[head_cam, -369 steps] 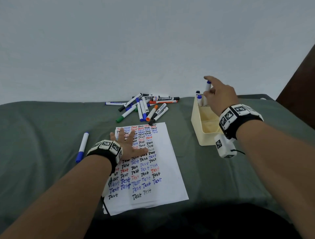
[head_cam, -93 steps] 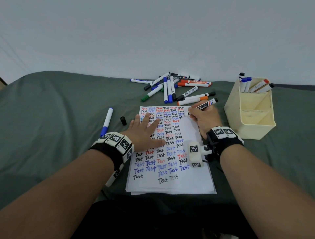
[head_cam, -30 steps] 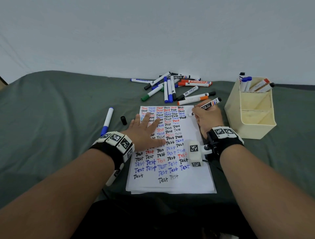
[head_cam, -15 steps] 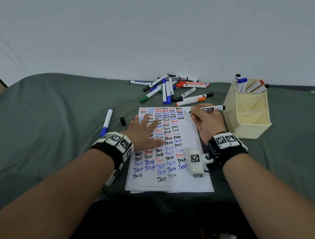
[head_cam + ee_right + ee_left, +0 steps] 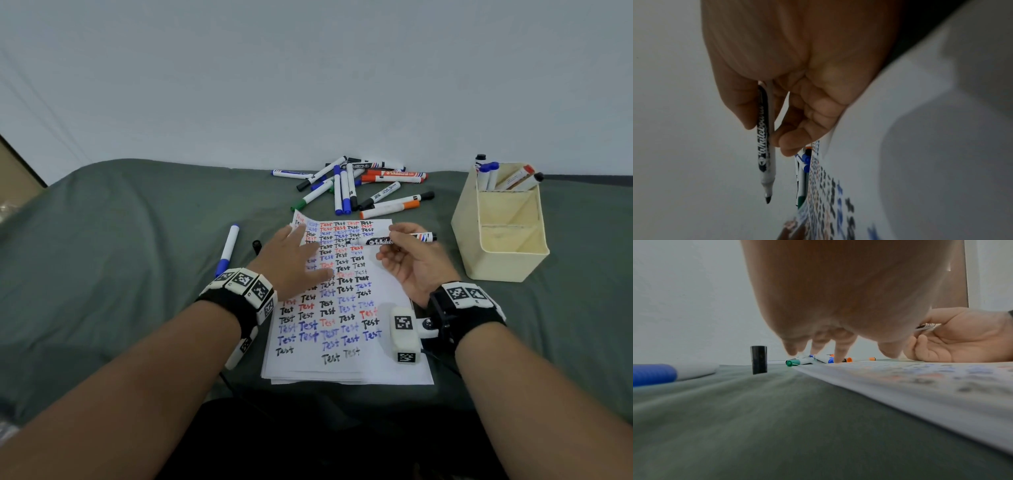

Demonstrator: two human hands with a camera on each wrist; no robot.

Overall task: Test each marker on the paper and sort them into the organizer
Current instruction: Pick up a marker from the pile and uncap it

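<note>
My right hand (image 5: 406, 260) pinches an uncapped black whiteboard marker (image 5: 394, 239) (image 5: 764, 151) just above the top of the paper (image 5: 390, 294), tip pointing left. The paper is covered with rows of "Test" in black, blue and red. My left hand (image 5: 294, 263) lies flat with straight fingers on the paper's left side; its fingertips (image 5: 838, 359) touch the sheet. The marker's black cap (image 5: 256, 245) (image 5: 758, 359) stands upright on the cloth left of the paper. A pile of markers (image 5: 356, 186) lies beyond the paper. The cream organizer (image 5: 503, 260) at the right holds several markers in its back compartment.
A lone blue-capped marker (image 5: 227, 255) (image 5: 657, 374) lies on the grey-green cloth left of the paper. A white wall rises just behind the marker pile. The organizer's two front compartments show no markers.
My right hand has lifted the marker's tip off the paper and turned palm-up, so the marker lies level with its tip to the left. My left hand has shifted slightly up the sheet.
</note>
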